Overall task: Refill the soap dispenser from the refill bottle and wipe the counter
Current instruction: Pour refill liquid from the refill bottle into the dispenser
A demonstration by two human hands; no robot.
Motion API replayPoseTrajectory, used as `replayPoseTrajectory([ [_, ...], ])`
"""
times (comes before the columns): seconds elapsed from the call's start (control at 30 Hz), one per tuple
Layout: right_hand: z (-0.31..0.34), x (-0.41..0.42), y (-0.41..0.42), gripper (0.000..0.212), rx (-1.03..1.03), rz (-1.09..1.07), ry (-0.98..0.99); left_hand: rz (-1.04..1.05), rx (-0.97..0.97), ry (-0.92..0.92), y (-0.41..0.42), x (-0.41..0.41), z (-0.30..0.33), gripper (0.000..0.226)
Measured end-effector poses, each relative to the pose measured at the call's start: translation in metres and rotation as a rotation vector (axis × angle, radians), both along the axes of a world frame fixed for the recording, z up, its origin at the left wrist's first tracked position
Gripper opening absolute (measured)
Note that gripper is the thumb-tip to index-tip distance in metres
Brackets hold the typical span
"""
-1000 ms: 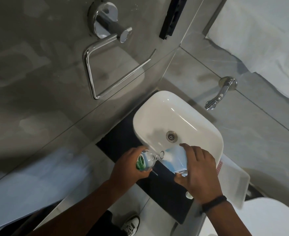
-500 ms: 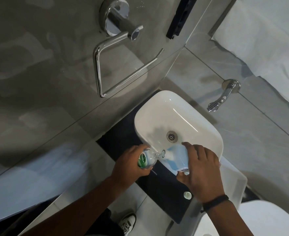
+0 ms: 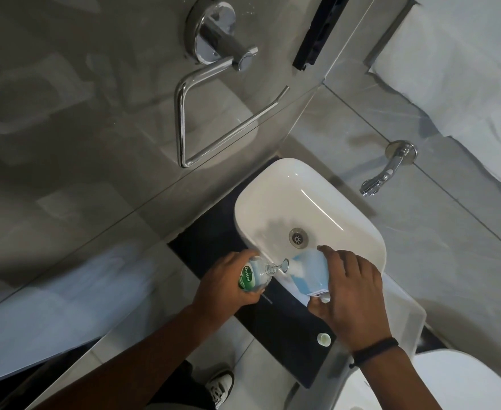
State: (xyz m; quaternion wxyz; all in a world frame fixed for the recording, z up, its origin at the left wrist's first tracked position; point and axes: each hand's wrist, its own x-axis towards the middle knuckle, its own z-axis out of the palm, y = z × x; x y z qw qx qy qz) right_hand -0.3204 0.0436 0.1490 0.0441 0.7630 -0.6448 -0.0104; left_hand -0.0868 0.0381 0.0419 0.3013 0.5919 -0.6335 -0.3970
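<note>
My left hand (image 3: 225,287) grips a clear soap dispenser (image 3: 253,276) with a green label. It is tilted, and its open neck points right. My right hand (image 3: 352,294) holds a pale blue refill bottle (image 3: 308,269), tipped with its mouth against the dispenser's neck. A thin clear stream runs between the two openings. Both bottles hang over the front rim of the white sink (image 3: 272,179) and the dark counter (image 3: 281,329). A small white cap (image 3: 323,339) lies on the counter below my right wrist.
A chrome tap (image 3: 385,173) juts from the wall right of the sink, and a chrome towel ring (image 3: 196,113) hangs on the left wall. A pale folded cloth (image 3: 403,315) lies right of the sink. A white toilet lid (image 3: 465,380) sits at bottom right.
Both hands hold the same pouring pose with the bottles mouth to mouth. The view has drifted slightly, and the cap on the counter has come out from behind my right hand.
</note>
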Motion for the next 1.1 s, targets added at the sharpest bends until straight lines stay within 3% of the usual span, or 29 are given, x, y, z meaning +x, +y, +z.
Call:
replayPoseTrajectory([
  [1.1, 0.022, 0.006, 0.008, 0.092, 0.003, -0.028, 0.048, -0.003, 0.125, -0.073, 0.001, -0.003, 0.009, 0.086],
])
